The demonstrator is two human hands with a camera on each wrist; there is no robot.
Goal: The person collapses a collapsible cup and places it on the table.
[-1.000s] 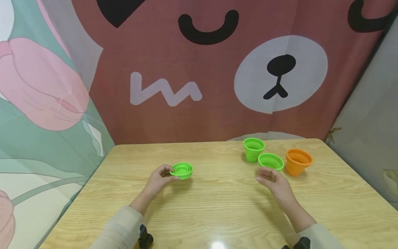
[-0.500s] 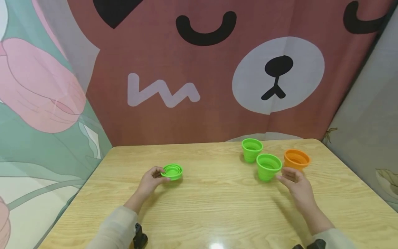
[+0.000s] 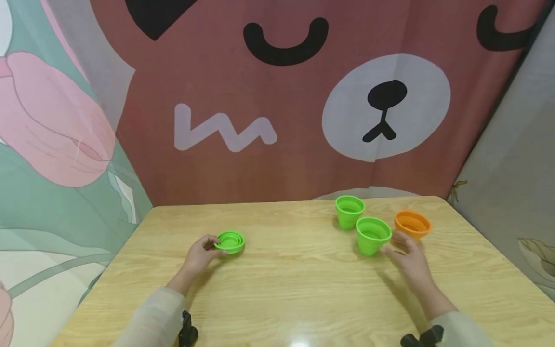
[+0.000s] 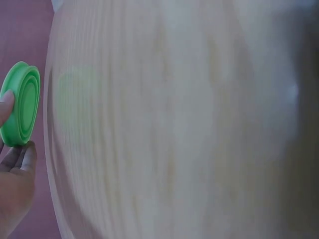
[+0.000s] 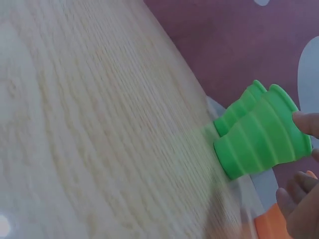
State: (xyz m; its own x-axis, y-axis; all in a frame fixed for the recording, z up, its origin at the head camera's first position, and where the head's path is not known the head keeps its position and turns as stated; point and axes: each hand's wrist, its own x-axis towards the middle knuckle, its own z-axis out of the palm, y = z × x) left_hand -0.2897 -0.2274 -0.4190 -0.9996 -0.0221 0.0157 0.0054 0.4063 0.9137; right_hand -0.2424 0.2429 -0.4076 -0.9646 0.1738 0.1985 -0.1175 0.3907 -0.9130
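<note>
In the head view my left hand (image 3: 201, 254) pinches a flattened green collapsible cup (image 3: 230, 242) by its left side, above the table with its rings facing up. The left wrist view has the same cup (image 4: 22, 104) between thumb and fingers. My right hand (image 3: 409, 258) is at the right side of an opened-out, upright green cup (image 3: 371, 238). Its thumb lies against that cup's outer side just under the rim, fingers at the far side. Another green cup (image 3: 348, 214) stands just behind. An orange cup (image 3: 412, 224) stands behind the right hand, partly hidden.
The cups stand on a wooden table (image 3: 277, 289), toward its back right. A brown curtain (image 3: 217, 178) with a bear print hangs behind the table. A grey cloth (image 3: 516, 159) hangs on the right side.
My right hand has moved right, from in front of the nearer green cup to its right side. My left hand has shifted left with the flattened green cup.
</note>
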